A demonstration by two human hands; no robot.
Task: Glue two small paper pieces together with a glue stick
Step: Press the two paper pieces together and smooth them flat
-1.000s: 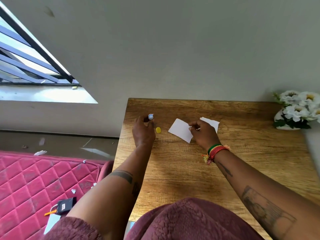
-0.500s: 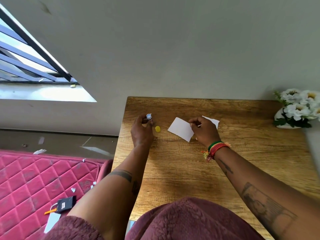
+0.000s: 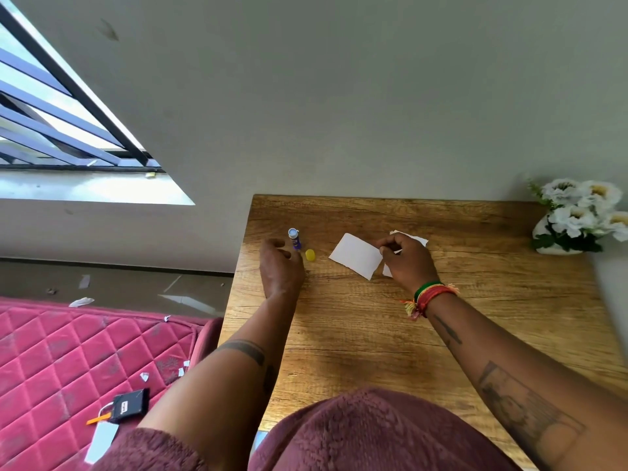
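An uncapped glue stick with a blue body stands upright on the wooden table, its yellow cap lying just to its right. My left hand hovers right beside the stick with fingers apart, holding nothing. A white paper piece lies to the right of the cap. My right hand pinches that paper's right edge. A second white paper piece lies under and behind my right hand, mostly hidden.
A white vase of white flowers stands at the table's far right corner. The table's left edge drops to the floor and a red quilted mattress with a black padlock and paper scraps. A wall stands behind the table.
My left hand has let go of the glue stick, which now stands alone on the table, and has drawn back slightly. My right hand stays on the paper.
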